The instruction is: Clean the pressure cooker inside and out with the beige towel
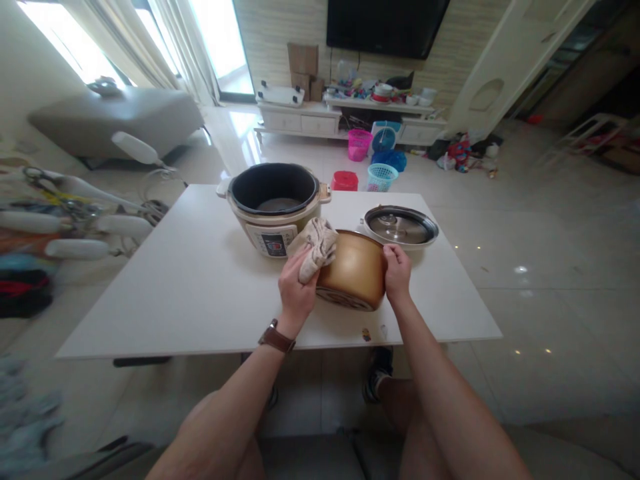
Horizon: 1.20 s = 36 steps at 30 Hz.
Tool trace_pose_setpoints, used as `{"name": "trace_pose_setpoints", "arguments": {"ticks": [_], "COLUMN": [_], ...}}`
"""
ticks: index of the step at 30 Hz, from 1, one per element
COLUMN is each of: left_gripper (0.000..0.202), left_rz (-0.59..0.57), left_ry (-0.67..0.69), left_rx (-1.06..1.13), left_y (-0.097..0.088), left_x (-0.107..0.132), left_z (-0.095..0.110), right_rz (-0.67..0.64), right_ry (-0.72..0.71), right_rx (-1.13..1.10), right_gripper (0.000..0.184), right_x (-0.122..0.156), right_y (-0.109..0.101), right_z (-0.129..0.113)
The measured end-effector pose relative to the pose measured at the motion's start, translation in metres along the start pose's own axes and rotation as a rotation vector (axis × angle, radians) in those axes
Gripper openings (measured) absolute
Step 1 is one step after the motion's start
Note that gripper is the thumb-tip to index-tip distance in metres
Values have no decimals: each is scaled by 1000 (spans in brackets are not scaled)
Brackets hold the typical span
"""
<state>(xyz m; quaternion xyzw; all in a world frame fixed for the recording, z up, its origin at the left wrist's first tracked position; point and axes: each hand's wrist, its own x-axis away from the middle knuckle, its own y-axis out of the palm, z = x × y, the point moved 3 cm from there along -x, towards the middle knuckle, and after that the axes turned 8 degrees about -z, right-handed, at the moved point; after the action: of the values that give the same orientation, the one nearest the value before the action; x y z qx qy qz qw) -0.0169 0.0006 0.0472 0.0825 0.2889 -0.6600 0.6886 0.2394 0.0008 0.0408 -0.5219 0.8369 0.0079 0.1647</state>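
Observation:
A golden-brown inner pot (355,267) is tilted above the white table, its ringed base turned toward me. My right hand (397,270) grips the pot's right edge. In my left hand (297,283) is a bunched beige cloth (319,243), which meets the pot's left side. The electric cooker body (240,227) stands upright behind my left hand, uncovered, with its dark inside and front control panel showing. To the right of the pot lies the cooker lid (400,225), its metal inner face upward. The pot's inside is hidden from me.
The white table (165,293) carries all of these things. Two small scraps, one a sticker-like piece (366,334), lie near its front edge. Beyond it, a red stool or bin (345,181) and a light-blue basket (382,177) stand on the floor. White-padded equipment (120,227) is at the left.

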Motion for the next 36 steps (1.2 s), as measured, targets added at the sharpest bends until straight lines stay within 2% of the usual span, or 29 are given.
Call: {"name": "trace_pose_setpoints", "arguments": {"ticks": [2,4,8,13,15,17,20,22,24,26,27,29,33,36], "left_gripper": [36,37,35,35,37,38,39,39,39,38,38,37,37,37], "left_rz": [-71,-70,57,182,227,271,284,213,93,-1,-22,-8,76,92], "left_ry": [86,57,-224,-555,-613,-582,-454,-309,-120,23,53,28,-137,-164], "left_rx": [-13,21,178,413,450,427,309,209,119,62,50,49,98,110], "left_y": [4,5,6,11,12,10,2,-3,-5,-6,-6,-7,-9,-10], "left_x": [1,0,-4,-3,-1,-1,-3,-5,-6,-5,-5,-4,-5,-6], "left_z": [5,5,-15,-64,-75,-74,-53,-34,-16,-5,-4,-6,-18,-20], "right_rz": [-9,-24,-47,-71,-84,-92,-106,-122,-129,-122,-121,-139,-183,-151], "right_ry": [14,49,84,81,84,96,112,111,113,126,136,147,141,132], "right_rx": [-3,-13,-37,-51,-55,-56,-72,-89,-110,-146,-169,-198,-171,-144], "right_gripper": [41,45,49,52,53,54,54,53,53,53,52,51,46,45], "right_x": [1,1,1,-1,-1,-1,0,1,1,2,2,2,3,3], "right_y": [0,0,0,1,2,4,7,9,10,10,10,10,13,13], "right_z": [-4,-3,4,10,11,12,13,14,15,17,19,22,22,14]}}
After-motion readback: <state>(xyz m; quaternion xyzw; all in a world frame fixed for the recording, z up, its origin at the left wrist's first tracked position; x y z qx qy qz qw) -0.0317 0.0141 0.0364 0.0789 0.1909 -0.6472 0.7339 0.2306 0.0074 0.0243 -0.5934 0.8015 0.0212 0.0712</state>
